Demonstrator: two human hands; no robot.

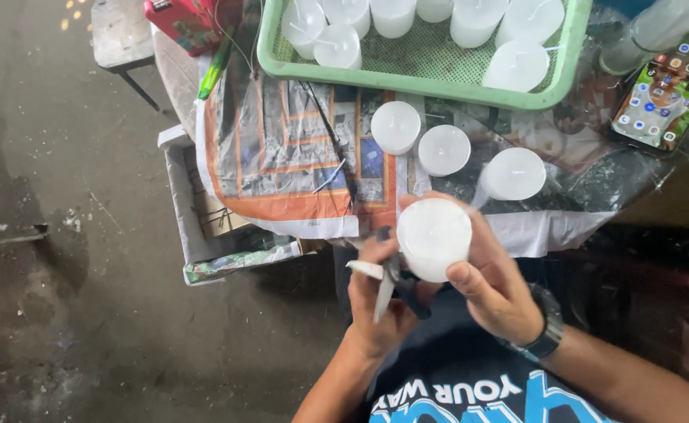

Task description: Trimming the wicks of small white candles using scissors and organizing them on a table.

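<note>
The right hand (495,286) is gripping a white candle (434,237) upright (top facing the camera) while the left hand (377,301), just beside, is clasping scissors (391,283) for trimming.

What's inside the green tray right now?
The green tray holds white candles, several with thin wicks sticking up, on a mesh floor. Its far end runs past the picture's top edge, so I cannot give a full count.

White candle (434,237), green mesh-bottomed tray (415,77), orange-bordered printed sheet (282,149), red box (184,23), grey floor (62,235).
</note>
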